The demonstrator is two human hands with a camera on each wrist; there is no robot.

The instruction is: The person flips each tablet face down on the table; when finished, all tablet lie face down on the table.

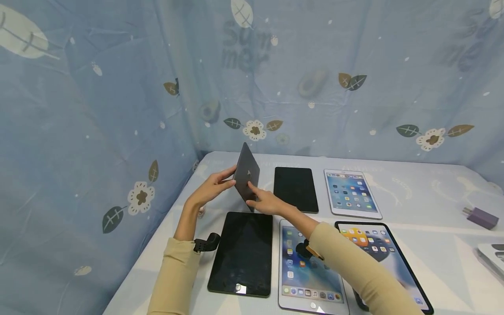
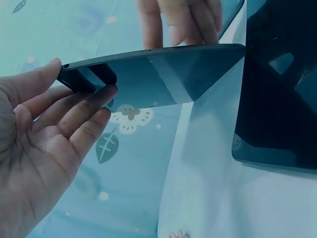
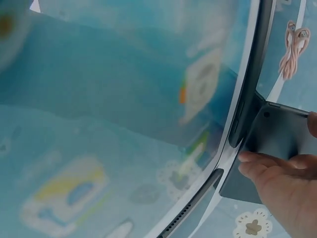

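Observation:
My left hand point(image 1: 210, 188) grips a dark grey tablet point(image 1: 248, 164) by its left edge and holds it steeply tilted on the left of the table. In the left wrist view the thumb lies at the edge and the fingers point(image 2: 84, 116) spread over the glossy dark screen. Its grey back, with a small logo, faces right. Against that back rest the extended fingers of my right hand point(image 1: 267, 202), also visible in the right wrist view. Just in front lies a black tablet point(image 1: 242, 253), screen up.
Behind lies another black tablet point(image 1: 295, 188). A small white tablet point(image 1: 352, 192), a larger white tablet point(image 1: 311, 280) and a black-rimmed tablet point(image 1: 393, 262) show lit screens. Right sit a purple charger point(image 1: 482, 218) and a silver object point(image 1: 494, 256). A bundled pink cable point(image 3: 293, 52) lies left.

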